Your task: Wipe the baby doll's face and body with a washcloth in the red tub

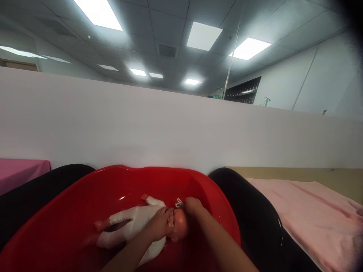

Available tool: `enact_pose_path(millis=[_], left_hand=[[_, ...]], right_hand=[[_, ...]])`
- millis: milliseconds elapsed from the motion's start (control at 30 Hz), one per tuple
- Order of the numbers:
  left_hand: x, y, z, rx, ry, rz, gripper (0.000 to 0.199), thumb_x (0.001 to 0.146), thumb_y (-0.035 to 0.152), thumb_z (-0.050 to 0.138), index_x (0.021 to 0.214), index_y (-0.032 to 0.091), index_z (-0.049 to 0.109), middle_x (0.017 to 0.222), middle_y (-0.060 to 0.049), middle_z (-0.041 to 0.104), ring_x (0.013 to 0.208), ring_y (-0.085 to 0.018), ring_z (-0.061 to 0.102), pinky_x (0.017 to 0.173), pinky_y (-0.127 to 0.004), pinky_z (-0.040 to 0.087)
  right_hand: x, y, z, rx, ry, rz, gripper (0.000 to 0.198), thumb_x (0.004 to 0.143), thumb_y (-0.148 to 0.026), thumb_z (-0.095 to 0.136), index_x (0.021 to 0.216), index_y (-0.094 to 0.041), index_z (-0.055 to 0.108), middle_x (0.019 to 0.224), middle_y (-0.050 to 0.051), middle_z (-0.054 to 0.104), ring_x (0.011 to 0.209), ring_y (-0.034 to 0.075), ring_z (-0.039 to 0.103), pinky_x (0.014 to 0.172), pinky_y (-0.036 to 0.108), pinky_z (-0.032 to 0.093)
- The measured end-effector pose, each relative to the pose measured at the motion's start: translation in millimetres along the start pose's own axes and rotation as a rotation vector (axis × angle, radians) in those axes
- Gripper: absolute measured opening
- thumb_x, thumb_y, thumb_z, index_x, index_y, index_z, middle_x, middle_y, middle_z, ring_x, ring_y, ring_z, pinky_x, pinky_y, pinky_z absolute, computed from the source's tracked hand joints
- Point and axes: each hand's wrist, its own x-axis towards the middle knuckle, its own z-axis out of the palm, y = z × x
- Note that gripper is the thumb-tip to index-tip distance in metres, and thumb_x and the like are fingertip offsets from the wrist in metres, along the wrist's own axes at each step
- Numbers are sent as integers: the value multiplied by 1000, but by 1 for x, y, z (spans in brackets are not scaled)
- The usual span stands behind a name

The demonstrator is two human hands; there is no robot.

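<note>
A baby doll (138, 218) in a white suit lies on its back in a red tub (218, 204), its head toward the right and its legs toward the left. Across the doll's upper chest and chin lies my left hand (161, 223), its fingers closed around the jaw and neck area. My right hand (193, 206) is closed just beyond the top of the doll's head. From its fingers sticks out a small white looped piece of cloth or cord (178, 203); its exact kind is unclear. My forearms hide part of the doll's near side.
The tub sits in a black surround (241, 200). A pink sheet (317, 215) covers a surface at the right, and a darker pink cover (22, 173) lies at the left. Behind the tub rises a white partition (170, 128).
</note>
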Motion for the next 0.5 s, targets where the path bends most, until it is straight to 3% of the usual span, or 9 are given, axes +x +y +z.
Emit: enact_pose_path(millis=[100, 300, 500], left_hand=[[1, 1, -1, 7, 4, -12, 60, 67, 34, 67, 125, 20, 57, 127, -9, 56, 114, -27, 51, 99, -35, 40], [1, 5, -9, 26, -20, -33, 53, 69, 36, 65, 119, 19, 57, 115, -9, 58, 106, -26, 53, 94, -34, 43], [4, -7, -9, -9, -33, -25, 57, 70, 39, 68, 122, 20, 55, 118, -11, 57, 110, -29, 53, 95, -36, 43]], right_hand=[[1, 0, -1, -33, 83, -15, 25, 88, -36, 56, 94, -18, 72, 99, 14, 70, 91, 25, 64, 74, 31, 44], [-4, -8, -5, 16, 160, -276, 20, 87, -14, 48, 98, -16, 65, 105, 9, 64, 94, 18, 56, 78, 26, 38], [-8, -11, -10, 115, 76, -227, 18, 87, -15, 48, 91, -16, 66, 91, 5, 66, 77, 14, 53, 69, 24, 34]])
